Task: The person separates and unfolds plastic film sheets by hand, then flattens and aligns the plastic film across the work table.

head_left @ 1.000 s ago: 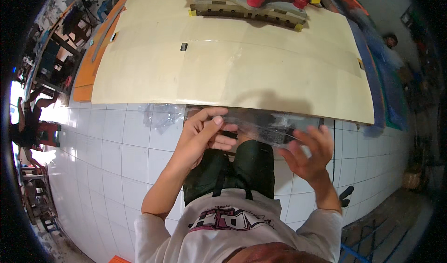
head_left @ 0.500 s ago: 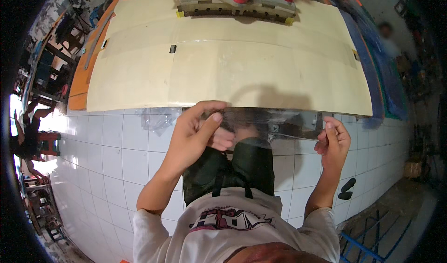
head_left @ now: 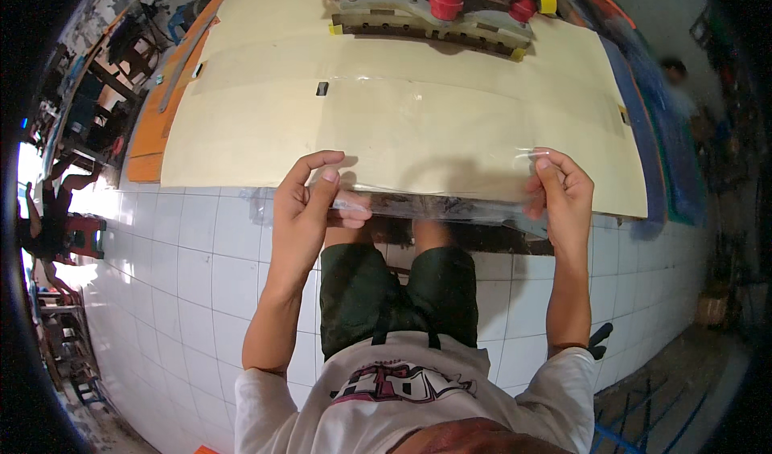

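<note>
A clear plastic sheet (head_left: pixel 450 206) stretches between my two hands at the near edge of the cream-covered table (head_left: pixel 249 124). My left hand (head_left: pixel 305 197) pinches its left end with thumb and forefinger, the other fingers curled beneath. The right end is pinched the same way in my right hand (head_left: pixel 564 188), slightly over the tabletop. Glare and transparency make the sheet's outline hard to follow. Part of it overlaps the table edge, and my knees show below it.
At the far side stands a machine with red cylindrical parts (head_left: pixel 445 4) above a long grey bar (head_left: pixel 426 32) with yellow tape at its ends. A small black piece (head_left: pixel 322 89) lies on the cream surface. A red stool (head_left: pixel 85 237) stands at left; a person is at far right.
Both hands have moved up and forward, bringing the plastic sheet from below the table edge to partly over the tabletop. My left hand also shifted left, and the view tilted slightly.
</note>
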{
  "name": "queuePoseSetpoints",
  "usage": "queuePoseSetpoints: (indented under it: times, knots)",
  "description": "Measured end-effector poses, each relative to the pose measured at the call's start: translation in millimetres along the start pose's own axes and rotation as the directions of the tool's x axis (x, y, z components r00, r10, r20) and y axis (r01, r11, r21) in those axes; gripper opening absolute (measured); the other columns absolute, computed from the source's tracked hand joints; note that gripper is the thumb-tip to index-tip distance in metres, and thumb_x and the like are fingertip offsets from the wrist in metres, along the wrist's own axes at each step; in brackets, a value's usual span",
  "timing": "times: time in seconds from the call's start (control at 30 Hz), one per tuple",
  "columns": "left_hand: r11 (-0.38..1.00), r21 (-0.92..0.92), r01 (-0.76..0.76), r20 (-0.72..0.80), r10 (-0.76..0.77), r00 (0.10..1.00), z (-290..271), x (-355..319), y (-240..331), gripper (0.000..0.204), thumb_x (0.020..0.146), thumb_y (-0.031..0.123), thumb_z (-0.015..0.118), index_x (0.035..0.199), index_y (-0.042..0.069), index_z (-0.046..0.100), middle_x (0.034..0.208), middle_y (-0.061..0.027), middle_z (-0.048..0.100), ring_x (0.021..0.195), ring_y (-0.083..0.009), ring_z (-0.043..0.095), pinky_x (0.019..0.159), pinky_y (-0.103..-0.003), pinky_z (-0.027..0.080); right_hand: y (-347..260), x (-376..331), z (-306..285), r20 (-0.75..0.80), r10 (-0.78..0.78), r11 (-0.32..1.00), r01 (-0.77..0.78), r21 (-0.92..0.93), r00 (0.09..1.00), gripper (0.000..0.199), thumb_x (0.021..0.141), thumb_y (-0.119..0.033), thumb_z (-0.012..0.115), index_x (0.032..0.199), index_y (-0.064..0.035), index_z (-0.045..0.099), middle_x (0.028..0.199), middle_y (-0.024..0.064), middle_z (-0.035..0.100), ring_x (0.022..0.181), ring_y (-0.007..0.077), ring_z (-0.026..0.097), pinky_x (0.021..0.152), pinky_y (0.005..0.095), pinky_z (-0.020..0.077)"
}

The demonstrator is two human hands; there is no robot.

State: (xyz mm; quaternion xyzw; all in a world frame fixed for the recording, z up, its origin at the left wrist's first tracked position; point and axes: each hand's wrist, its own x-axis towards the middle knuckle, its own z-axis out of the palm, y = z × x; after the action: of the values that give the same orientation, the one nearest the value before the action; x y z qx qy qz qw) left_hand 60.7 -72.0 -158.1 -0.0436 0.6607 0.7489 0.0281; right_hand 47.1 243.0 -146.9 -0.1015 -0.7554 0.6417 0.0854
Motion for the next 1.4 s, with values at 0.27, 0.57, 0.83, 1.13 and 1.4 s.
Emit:
queuePoseSetpoints:
  times: [0.27,0.57,0.83,1.13,1.4]
  knots:
    - [0.983,0.176,-0.05,0.011,0.048,0.999,-16,47,36,0.049,0.095,0.029,0.061,0.131,-0.001,0.048,0.088,-0.0152,0.069,0.073,-0.0167,0.066,0.061,-0.03,0.054,-17,42,-4,0.156,-0.024,0.999,0.031,-0.039,0.987,0.044,0.094,-0.011,0.061,0.133,0.0022,0.046,0.083,0.01,0.065,0.05,0.0105,0.054,0.047,0.026,0.0491]
    - [0.52,0.793,-0.317,0.302,0.116,0.946,-29,192,55,0.031,0.089,0.015,0.063,0.117,0.001,0.058,0.08,-0.0175,0.069,0.07,-0.0192,0.065,0.063,-0.033,0.051,-16,155,16,0.242,0.023,0.912,0.079,-0.402,0.97,0.015,0.092,-0.009,0.063,0.102,0.0015,0.066,0.073,-0.0009,0.058,0.052,0.0038,0.046,0.046,0.019,0.0352]
    - [0.966,0.228,-0.118,0.335,0.036,0.941,-34,202,39,0.009,0.091,0.001,0.054,0.092,0.005,0.046,0.065,0.0007,0.046,0.057,-0.0097,0.043,0.05,-0.028,0.034,7,157,13,0.181,-0.135,0.933,0.186,-0.306,0.974,0.013,0.089,-0.008,0.064,0.095,0.0023,0.07,0.067,-0.0026,0.058,0.057,0.003,0.048,0.052,0.0214,0.0364]
    - [0.928,0.345,-0.143,0.333,0.022,0.943,-35,206,39,0.012,0.089,-0.001,0.056,0.094,0.004,0.047,0.066,0.0025,0.044,0.057,-0.0066,0.04,0.049,-0.025,0.028,4,158,13,0.27,-0.105,0.946,0.179,-0.269,0.957,0.012,0.089,-0.006,0.065,0.099,0.0001,0.069,0.069,-0.0056,0.056,0.057,0.0012,0.041,0.052,0.0195,0.0318]
    - [0.654,0.685,-0.32,0.301,0.145,0.942,-29,206,42,0.027,0.082,0.02,0.062,0.103,0.004,0.063,0.056,-0.0064,0.058,0.051,-0.0156,0.052,0.056,-0.032,0.041,3,157,15,0.261,-0.052,0.958,0.122,-0.26,0.964,0.014,0.089,-0.006,0.066,0.101,-0.0009,0.07,0.069,-0.0057,0.056,0.058,0.0012,0.043,0.053,0.019,0.0334]
